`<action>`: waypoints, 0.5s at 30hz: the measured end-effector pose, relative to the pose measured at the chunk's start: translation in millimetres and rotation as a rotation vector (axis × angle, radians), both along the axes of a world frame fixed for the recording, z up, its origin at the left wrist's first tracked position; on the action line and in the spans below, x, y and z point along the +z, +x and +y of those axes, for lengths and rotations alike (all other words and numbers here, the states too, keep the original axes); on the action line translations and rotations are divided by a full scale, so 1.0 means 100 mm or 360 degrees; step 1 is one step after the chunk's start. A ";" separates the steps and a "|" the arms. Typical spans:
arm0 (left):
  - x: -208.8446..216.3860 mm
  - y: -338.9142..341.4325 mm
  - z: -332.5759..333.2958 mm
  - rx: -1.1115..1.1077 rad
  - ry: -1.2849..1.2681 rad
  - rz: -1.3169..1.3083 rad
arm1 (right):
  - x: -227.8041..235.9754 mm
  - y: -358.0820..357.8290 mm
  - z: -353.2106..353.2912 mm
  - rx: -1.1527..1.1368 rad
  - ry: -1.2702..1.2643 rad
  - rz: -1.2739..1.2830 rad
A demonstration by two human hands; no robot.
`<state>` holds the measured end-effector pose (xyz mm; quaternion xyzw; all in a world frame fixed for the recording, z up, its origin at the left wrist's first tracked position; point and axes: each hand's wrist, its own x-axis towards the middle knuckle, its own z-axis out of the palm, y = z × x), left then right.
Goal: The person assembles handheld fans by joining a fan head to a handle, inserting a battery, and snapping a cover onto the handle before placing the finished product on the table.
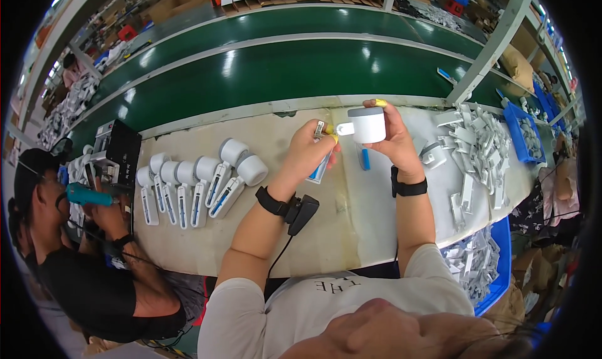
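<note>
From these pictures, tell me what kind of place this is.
Probably a factory assembly line: green conveyor belts run past the workbench, finished white devices lie in a row, and loose white plastic parts are heaped nearby.

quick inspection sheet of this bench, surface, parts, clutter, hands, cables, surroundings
surface: pale worktop beside a green conveyor belt.
job's things: white round-headed part in right hand; left hand holds a small piece at its side.
clutter: row of finished white units at left; heap of white handle pieces at right; blue bins.
grippers: both hands closed on parts, yellow fingertip covers.
cables: black lead from wrist device on left forearm.
surroundings: co-worker at left with teal tool.
</note>
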<state>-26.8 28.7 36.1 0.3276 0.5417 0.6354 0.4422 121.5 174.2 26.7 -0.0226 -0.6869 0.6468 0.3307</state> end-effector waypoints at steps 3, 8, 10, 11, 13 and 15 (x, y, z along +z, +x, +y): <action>-0.08 -0.02 0.02 0.0057 0.0054 0.0122 | 0.06 0.02 -0.06 0.0007 0.0035 -0.0028; -0.17 -0.01 0.03 -0.0134 -0.0018 0.0576 | 0.16 0.12 -0.09 -0.0041 0.0027 -0.0124; -0.17 0.01 0.04 -0.0242 -0.0050 0.0782 | 0.27 0.21 -0.06 -0.0047 0.0212 -0.0302; -0.16 0.04 0.05 -0.0243 -0.0040 0.1093 | 0.33 0.27 -0.04 -0.0030 0.0401 -0.0489; -0.18 0.07 0.04 -0.0307 -0.0010 0.1415 | 0.39 0.28 -0.05 -0.0078 0.0506 -0.0579; -0.21 0.07 0.03 -0.0245 -0.0004 0.1310 | 0.39 0.29 -0.06 -0.0108 0.0623 -0.0610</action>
